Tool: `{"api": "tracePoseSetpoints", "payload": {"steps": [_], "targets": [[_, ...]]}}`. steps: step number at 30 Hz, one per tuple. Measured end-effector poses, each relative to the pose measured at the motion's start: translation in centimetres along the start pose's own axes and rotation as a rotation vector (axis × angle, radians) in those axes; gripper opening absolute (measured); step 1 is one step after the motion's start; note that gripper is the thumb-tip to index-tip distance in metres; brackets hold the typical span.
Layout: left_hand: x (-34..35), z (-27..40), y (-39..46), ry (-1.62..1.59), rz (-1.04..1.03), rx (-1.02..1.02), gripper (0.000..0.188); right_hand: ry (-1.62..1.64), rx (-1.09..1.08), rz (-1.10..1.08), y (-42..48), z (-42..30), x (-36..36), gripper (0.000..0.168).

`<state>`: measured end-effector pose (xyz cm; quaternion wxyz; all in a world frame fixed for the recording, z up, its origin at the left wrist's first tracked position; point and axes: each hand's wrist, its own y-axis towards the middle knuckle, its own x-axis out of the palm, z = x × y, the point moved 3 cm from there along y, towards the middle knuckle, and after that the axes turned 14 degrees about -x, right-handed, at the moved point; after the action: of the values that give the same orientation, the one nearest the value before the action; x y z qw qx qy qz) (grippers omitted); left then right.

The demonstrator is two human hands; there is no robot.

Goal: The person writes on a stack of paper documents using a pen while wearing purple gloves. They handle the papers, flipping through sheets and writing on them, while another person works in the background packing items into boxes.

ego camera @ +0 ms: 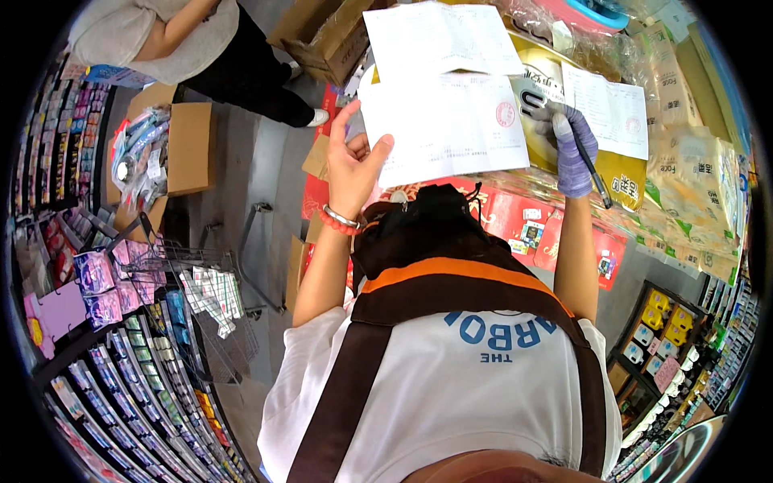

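Note:
My bare left hand [356, 158], with bracelets at the wrist, is at the left edge of a printed white sheet [447, 130]. Its thumb touches or hovers over the paper, and its index finger is raised. A further sheet [441, 39] lies above, partly overlapped. My right hand [570, 145] wears a purple knitted glove with bare fingertips and holds a dark pen [595, 172], its thick end pointing down towards me. Beside that hand lies a stamped sheet [616, 115], on yellow tissue packs [628, 186]. The right fingertips are blurred.
Plastic-wrapped tissue packs [694, 181] are stacked at the right. A person [235, 66] in dark trousers stands upper left, near an open carton [190, 148] of bagged goods and another cardboard box [326, 45]. A wire cart [223, 314] stands at left, beside stocked shelves [139, 386].

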<state>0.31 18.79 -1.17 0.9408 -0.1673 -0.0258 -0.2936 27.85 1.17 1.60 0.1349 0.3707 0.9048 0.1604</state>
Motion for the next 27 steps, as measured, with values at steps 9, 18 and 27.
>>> {"api": "tracePoseSetpoints", "payload": {"steps": [9,18,27], "targets": [[-0.3,0.7,0.2,0.070,0.020,-0.032,0.059,0.017,0.073,-0.033,0.4,-0.8,0.4,0.028],[-1.2,0.2,0.6,0.128,0.022,-0.045,0.059,-0.290,-0.078,-0.178,9.3,-0.5,3.2,0.029],[-0.8,0.4,0.8,0.032,0.020,-0.050,0.058,-0.108,0.154,-0.087,17.9,8.7,5.9,0.037]]}}
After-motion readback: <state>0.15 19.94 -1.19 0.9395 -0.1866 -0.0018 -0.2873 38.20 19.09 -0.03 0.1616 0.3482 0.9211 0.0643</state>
